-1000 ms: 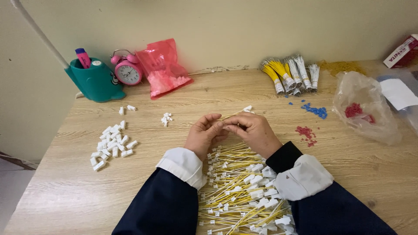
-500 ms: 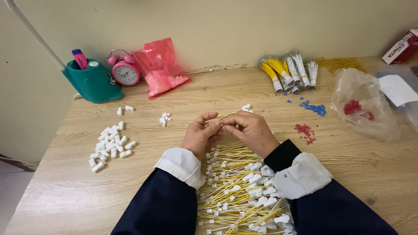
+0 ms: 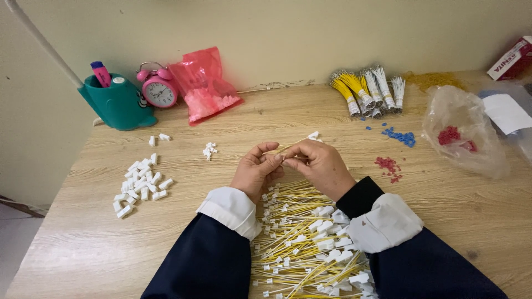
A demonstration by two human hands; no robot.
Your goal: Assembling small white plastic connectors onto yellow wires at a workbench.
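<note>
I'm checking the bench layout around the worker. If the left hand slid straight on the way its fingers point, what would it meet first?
The left hand points up and right, its fingertips already against the right hand on the yellow wire they pinch. So it would likely meet the right hand's fingers first.

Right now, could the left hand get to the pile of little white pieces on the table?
Probably yes. The pile of white pieces lies on the left hand's own side with only bare table between, though that hand is pinching a yellow wire.
</note>
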